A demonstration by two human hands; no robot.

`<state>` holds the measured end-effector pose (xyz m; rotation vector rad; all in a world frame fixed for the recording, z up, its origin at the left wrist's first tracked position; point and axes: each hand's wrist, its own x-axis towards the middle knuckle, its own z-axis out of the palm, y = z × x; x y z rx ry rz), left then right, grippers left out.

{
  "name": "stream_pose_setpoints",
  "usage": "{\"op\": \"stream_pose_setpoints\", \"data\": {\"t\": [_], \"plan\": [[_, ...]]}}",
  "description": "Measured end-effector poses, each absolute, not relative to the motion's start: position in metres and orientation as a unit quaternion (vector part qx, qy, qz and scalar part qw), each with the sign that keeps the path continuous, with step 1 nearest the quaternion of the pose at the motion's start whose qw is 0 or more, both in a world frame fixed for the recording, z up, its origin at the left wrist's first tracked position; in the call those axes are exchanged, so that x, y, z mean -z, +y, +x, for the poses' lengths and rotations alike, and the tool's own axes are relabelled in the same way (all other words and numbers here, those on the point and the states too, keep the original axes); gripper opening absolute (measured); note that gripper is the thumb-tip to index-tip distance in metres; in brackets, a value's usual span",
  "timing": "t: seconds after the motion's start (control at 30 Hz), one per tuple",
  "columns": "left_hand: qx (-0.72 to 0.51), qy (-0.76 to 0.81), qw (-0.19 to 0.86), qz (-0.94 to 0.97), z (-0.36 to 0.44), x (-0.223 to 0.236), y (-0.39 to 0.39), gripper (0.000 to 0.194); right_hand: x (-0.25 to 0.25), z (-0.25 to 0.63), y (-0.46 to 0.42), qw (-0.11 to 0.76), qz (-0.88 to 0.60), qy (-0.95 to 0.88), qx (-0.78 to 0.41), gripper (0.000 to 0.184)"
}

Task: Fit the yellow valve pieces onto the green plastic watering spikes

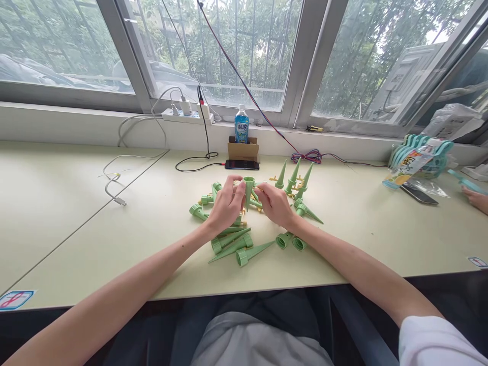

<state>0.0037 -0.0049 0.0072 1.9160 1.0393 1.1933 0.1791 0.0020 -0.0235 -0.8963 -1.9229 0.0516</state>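
My left hand (227, 203) grips a green plastic plant watering spike (248, 189), its wide threaded mouth up and its point down. The fingers of my right hand (275, 203) are pinched together against the spike's right side; whatever they hold is too small to make out. Around my hands lie several more green spikes (254, 252), some with small yellow valves (244, 223) near them. Behind my right hand three spikes (293, 179) stand point up, with yellow valves sticking out from their sides.
Farther back are a phone (242, 164) on a cable, a cardboard box (244, 151) and a blue bottle (241, 125). A power strip (186, 116) sits on the sill. To the right are teal plastic items (438, 157), another phone (419, 194) and another person's hand (475, 198).
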Motion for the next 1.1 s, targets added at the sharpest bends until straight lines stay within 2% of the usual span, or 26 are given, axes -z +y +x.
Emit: {"op": "stream_pose_setpoints", "data": {"t": [0.13, 0.33, 1.1], "plan": [[-0.463, 0.392, 0.395, 0.689, 0.0036, -0.0105, -0.0064, 0.038, 0.0239, 0.1791, 0.0018, 0.486, -0.345, -0.803, -0.007, 0.025], [-0.459, 0.389, 0.488, 0.632, 0.0032, -0.0149, -0.0062, 0.037, 0.0245, 0.1792, 0.0015, 0.467, -0.310, -0.828, -0.005, 0.020], [-0.436, 0.341, 0.522, 0.649, 0.0024, -0.0145, -0.0054, 0.032, 0.0263, 0.1821, 0.0033, 0.464, -0.352, -0.810, -0.073, 0.022]]}}
